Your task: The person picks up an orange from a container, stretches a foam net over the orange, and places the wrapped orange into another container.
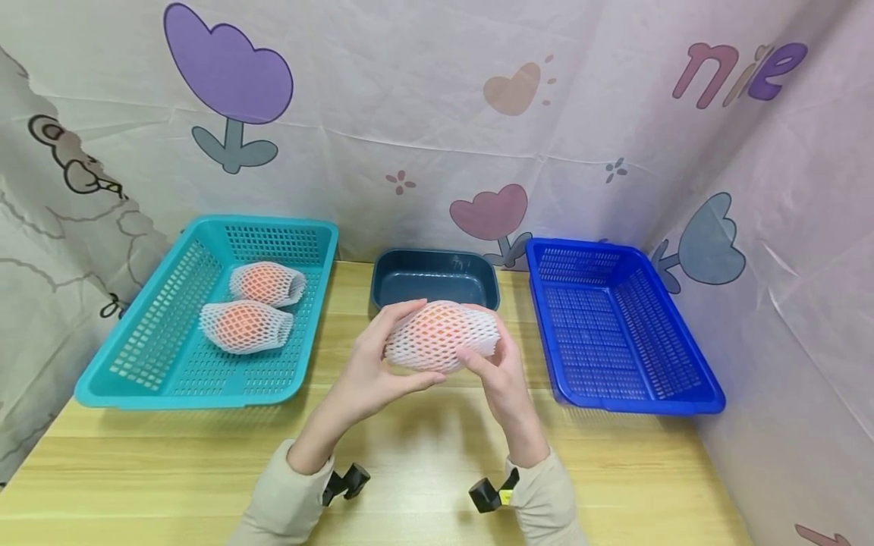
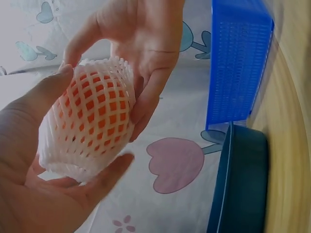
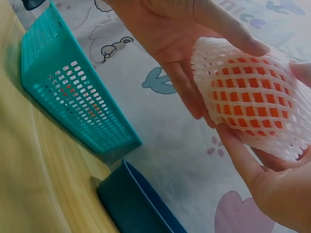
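Observation:
Above the table, in front of the dark teal tub, both hands hold one orange-red round object in a white foam net sleeve (image 1: pixel 437 335). My left hand (image 1: pixel 372 364) grips its left end, thumb along the near side. My right hand (image 1: pixel 504 371) holds the right end, with the thumb pressed on the net. Through the mesh the orange-red surface shows in the left wrist view, as the netted object (image 2: pixel 92 111), and in the right wrist view, as the sleeve (image 3: pixel 250 94). What exactly lies inside the net cannot be told.
At the left stands a turquoise basket (image 1: pixel 317 303) with two similar netted objects (image 1: pixel 246 326) in it. A dark teal tub (image 1: pixel 437 284) stands at the back middle. A blue basket (image 1: pixel 580 334) is at the right. Printed cloth (image 1: pixel 410 98) hangs behind the wooden table (image 1: pixel 410 470).

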The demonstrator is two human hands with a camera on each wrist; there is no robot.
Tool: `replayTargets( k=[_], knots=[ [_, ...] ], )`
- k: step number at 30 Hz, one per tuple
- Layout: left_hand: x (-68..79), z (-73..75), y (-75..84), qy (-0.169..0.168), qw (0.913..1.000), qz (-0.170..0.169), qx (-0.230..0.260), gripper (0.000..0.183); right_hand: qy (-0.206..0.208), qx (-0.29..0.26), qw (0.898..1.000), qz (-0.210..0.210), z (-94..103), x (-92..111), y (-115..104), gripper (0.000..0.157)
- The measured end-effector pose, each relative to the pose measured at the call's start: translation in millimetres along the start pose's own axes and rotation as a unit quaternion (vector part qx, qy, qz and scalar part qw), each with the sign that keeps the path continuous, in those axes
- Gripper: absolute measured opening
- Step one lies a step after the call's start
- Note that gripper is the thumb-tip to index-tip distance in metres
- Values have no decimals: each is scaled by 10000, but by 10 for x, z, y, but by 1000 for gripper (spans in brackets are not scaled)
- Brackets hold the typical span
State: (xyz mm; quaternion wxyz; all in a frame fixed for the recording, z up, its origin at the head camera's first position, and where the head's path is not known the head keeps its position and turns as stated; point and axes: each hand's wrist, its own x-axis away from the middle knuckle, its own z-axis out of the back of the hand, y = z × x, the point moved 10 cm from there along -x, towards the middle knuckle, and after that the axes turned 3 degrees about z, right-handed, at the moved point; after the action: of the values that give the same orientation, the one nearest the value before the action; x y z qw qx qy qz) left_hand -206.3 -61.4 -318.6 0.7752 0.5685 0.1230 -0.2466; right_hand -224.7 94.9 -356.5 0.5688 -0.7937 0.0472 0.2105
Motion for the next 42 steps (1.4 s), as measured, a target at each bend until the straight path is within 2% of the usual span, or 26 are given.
replayTargets(
  k=[4, 7, 12, 15, 18, 21, 23, 25, 28, 31, 35, 38, 40, 42],
  knots=[
    [16, 1, -53, -50, 9983, 299, 501, 88, 74, -403, 9992, 40, -6, -6, 23, 56],
    [22, 7, -67, -61, 9973, 400, 616, 86, 63, -629, 9980, 5, -26, -6, 40, 56],
    [27, 52, -65, -44, 9969, 346, 708, 84, -96, -605, 9981, -96, -90, -17, 47, 59],
    [37, 130, -32, 74, 9985, 152, 524, 83, -204, -342, 9990, -181, -138, -32, 59, 62],
    [54, 242, 11, 255, 9996, -67, 77, 83, -318, -111, 9989, -317, -214, -58, 97, 67],
    [79, 347, 14, 294, 9995, -105, -77, 84, -396, -68, 9983, -422, -319, -101, 152, 70],
    [101, 403, 1, 142, 9996, -58, 227, 82, -411, -133, 9980, -461, -391, -137, 191, 72],
    [136, 466, -4, -99, 9972, 1, 745, 75, -403, -257, 9977, -486, -461, -174, 230, 70],
    [203, 593, -8, -479, 9876, 124, 1493, 64, -428, -483, 9962, -586, -575, -227, 295, 69],
    [279, 768, -59, -577, 9848, 336, 1605, 60, -558, -601, 9940, -723, -711, -271, 361, 69],
    [379, 1020, -175, -248, 9948, 613, 771, 49, -821, -600, 9913, -840, -923, -309, 442, 71],
    [453, 1207, -249, 139, 9968, 767, 174, 48, -989, -664, 9889, -891, -1092, -325, 507, 71],
    [498, 1332, -304, 405, 9952, 884, 149, 47, -1090, -753, 9868, -933, -1205, -329, 552, 69],
    [538, 1464, -365, 652, 9927, 962, 323, 44, -1167, -843, 9846, -988, -1319, -333, 600, 61]
  ],
)
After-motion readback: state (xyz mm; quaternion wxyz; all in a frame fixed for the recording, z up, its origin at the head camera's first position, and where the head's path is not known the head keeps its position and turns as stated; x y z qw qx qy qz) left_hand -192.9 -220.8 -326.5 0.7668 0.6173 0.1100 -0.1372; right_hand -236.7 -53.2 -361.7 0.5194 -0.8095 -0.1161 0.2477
